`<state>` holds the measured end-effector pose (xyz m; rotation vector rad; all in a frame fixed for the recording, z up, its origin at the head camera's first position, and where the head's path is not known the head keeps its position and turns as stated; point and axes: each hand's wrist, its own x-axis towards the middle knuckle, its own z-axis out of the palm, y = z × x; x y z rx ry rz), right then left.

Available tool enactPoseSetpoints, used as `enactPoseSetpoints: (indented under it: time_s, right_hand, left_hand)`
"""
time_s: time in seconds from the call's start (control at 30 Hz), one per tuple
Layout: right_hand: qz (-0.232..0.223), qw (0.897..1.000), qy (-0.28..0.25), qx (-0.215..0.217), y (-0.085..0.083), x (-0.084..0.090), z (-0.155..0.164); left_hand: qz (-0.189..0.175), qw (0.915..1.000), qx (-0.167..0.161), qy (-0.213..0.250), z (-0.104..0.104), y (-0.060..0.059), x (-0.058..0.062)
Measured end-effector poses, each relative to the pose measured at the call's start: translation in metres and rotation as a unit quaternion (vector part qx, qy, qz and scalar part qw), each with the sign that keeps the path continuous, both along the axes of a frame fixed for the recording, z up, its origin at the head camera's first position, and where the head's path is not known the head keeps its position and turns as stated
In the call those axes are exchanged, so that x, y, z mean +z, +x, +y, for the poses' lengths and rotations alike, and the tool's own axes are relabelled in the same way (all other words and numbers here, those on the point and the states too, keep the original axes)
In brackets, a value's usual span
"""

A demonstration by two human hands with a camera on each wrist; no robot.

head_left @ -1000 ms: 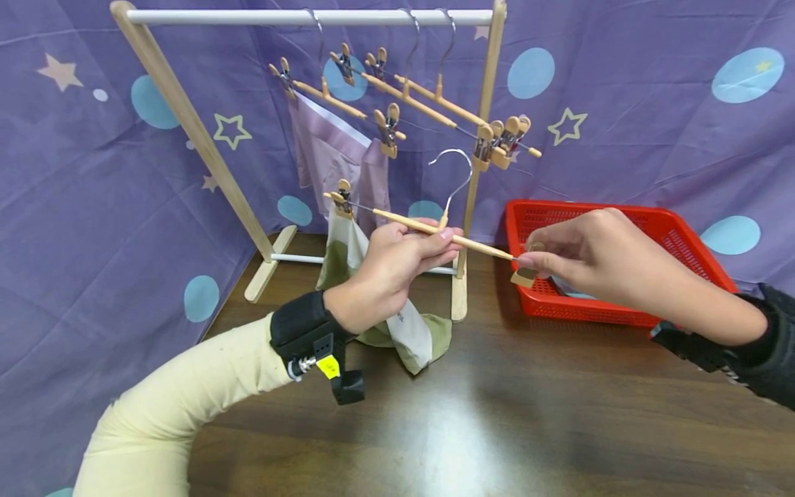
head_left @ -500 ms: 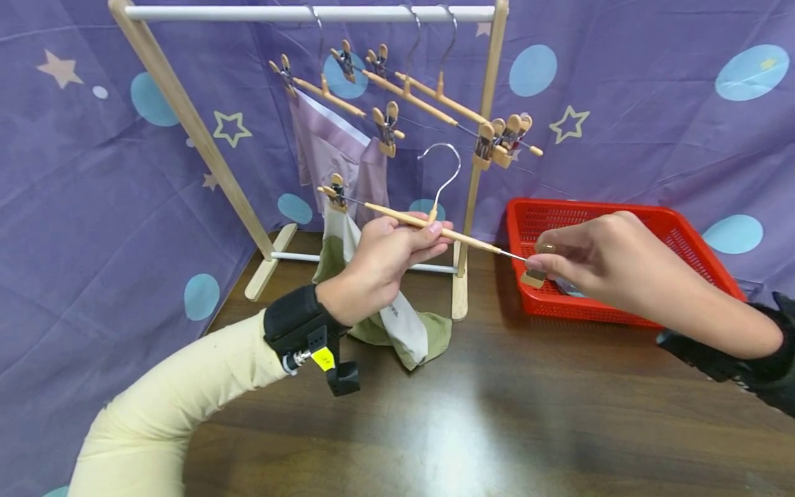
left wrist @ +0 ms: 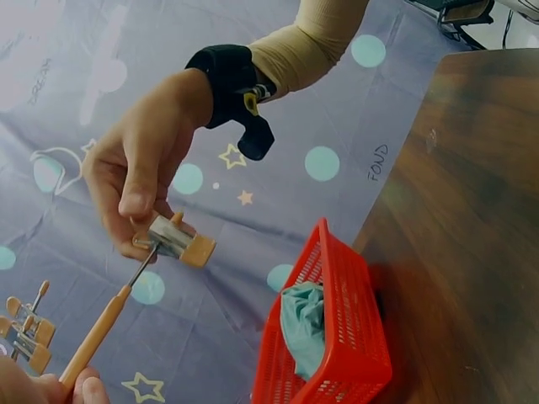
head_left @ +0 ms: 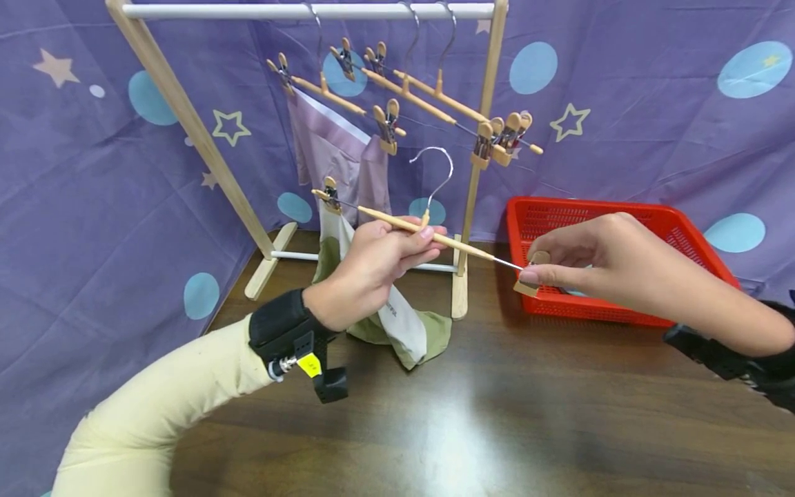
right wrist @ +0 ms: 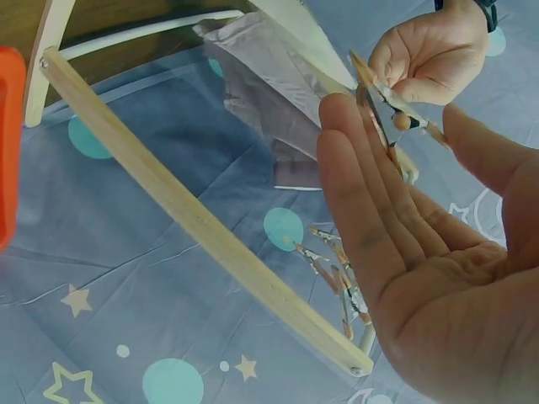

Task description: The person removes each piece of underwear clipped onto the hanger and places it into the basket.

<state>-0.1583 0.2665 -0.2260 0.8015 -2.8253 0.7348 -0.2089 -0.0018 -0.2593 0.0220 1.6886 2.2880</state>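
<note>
In the head view, a wooden clip hanger (head_left: 428, 232) is held near the middle of the frame by the left hand (head_left: 373, 266), whose fingers are curled round the bar just below the metal hook. A green and white cloth (head_left: 397, 324) is clipped at the hanger's far end and trails down onto the brown table (head_left: 497, 414). At the hanger's near end, right of centre, a clip (head_left: 528, 273) is pinched between thumb and forefinger of the right hand (head_left: 596, 259). A red basket (head_left: 621, 221) is seen behind that hand at the right. A wooden rack (head_left: 186, 117) with a white rail fills the upper half, with three more hangers and a lilac garment (head_left: 335, 152) hung on it.

In the left wrist view, the right hand (left wrist: 139, 181) is seen at the upper left, the clip (left wrist: 177, 241) gripped by its curled fingertips. The hanger bar (left wrist: 97, 332) runs to the lower left. The basket (left wrist: 337, 337) sits at the lower centre with a teal cloth (left wrist: 301, 324) inside.

In the right wrist view, the right hand (right wrist: 421, 252) fills the right side, fingers nearly straight with the thumb opposed. The left hand (right wrist: 429, 55) is seen at the upper right, closed on the hanger.
</note>
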Motion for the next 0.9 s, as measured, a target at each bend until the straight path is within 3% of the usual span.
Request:
enactPoseSetpoints:
  time_s: [0.17,0.4,0.7,0.9]
  right_hand:
    - [0.007,0.999,-0.007,0.039,0.002,-0.001,-0.005]
    - [0.035,0.999,-0.002,0.037,0.006,-0.001,-0.012]
    - [0.004,0.998,-0.017,0.059,0.012,-0.001,-0.019]
    - [0.014,0.997,-0.014,0.077,0.011,0.000,-0.020]
  left_hand:
    - [0.000,0.9994,-0.024,-0.025,-0.008,0.002,0.002]
    - [-0.008,0.9993,-0.034,-0.014,-0.015,0.001,0.002]
    - [-0.002,0.9988,-0.032,-0.038,-0.022,0.002,0.000]
    - [-0.009,0.9964,-0.061,-0.059,-0.033,0.005,0.003]
